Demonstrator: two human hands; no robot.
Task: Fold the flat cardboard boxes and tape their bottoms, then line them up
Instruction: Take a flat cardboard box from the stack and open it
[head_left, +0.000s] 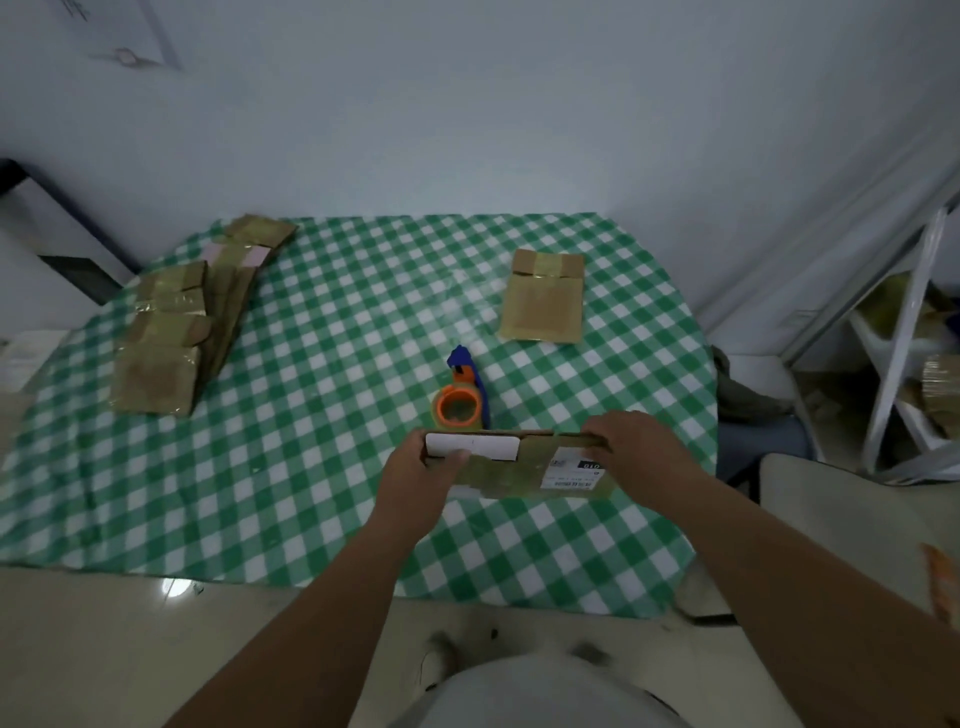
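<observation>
Before me, the green-checked cloth covers the worktop; at 3 o'clock, a white shelf frame; beyond, a pale wall.

The scene is viewed from one head-worn camera, aimed forward and down, close over the table and hands

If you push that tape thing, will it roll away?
Probably not far. The tape dispenser has a round orange roll, but its blue handle sticks out and would likely stop it. It looks light, so it may slide on the tablecloth.
</observation>
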